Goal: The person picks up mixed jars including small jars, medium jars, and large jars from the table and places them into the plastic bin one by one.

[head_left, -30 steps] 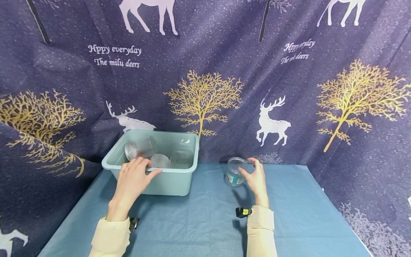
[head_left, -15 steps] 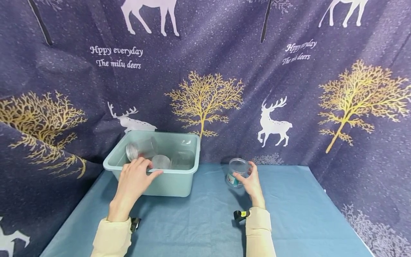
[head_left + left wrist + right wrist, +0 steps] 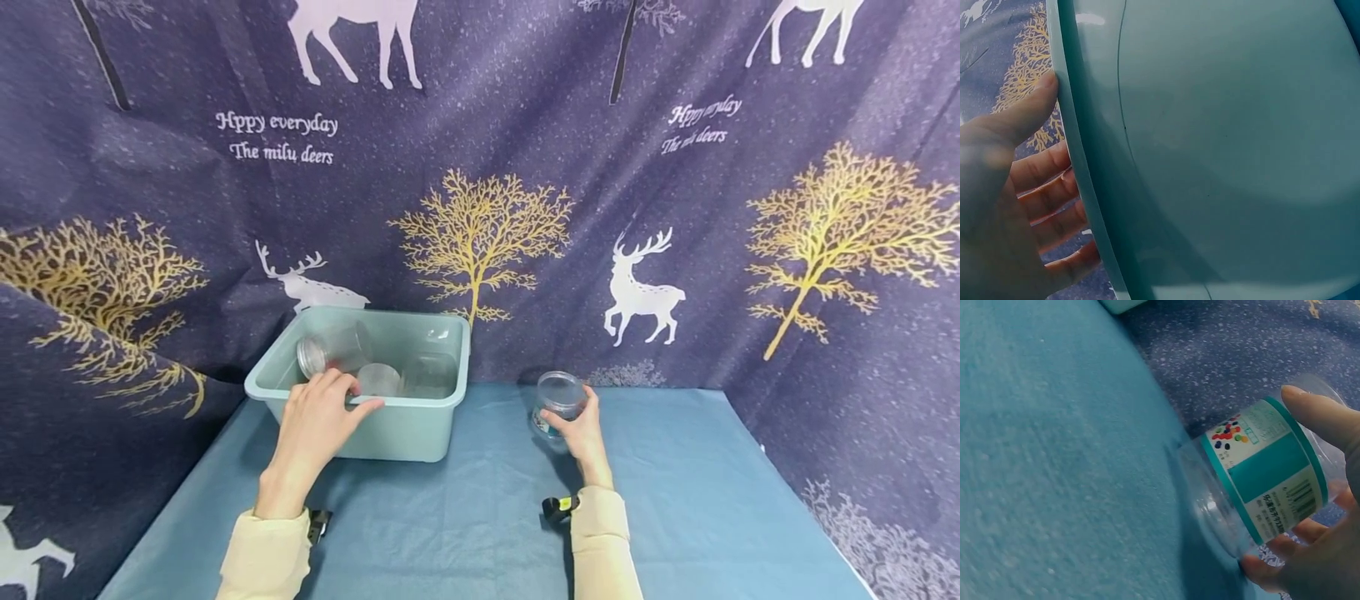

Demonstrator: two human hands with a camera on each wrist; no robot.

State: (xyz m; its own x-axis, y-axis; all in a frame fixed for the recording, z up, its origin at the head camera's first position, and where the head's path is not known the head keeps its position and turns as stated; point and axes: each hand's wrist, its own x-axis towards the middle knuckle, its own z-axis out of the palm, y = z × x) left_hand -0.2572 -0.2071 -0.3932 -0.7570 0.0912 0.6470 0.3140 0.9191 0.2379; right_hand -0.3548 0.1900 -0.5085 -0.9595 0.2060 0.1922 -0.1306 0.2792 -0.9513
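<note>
the left hand [image 3: 318, 417] lies over the near rim of the pale green bin [image 3: 408, 429], thumb on the edge and fingers hooked inside; the left wrist view shows little beyond the bin's wall filling the picture. the clear jars [image 3: 330, 352] inside the bin are faint and hard to count. the right hand [image 3: 579, 427] wraps a small clear jar [image 3: 557, 402] with a teal label, thumb and fingers curled round it. it is tilted just above the blue tablecloth [image 3: 675, 492], right of the bin; whether it touches the cloth cannot be told.
</note>
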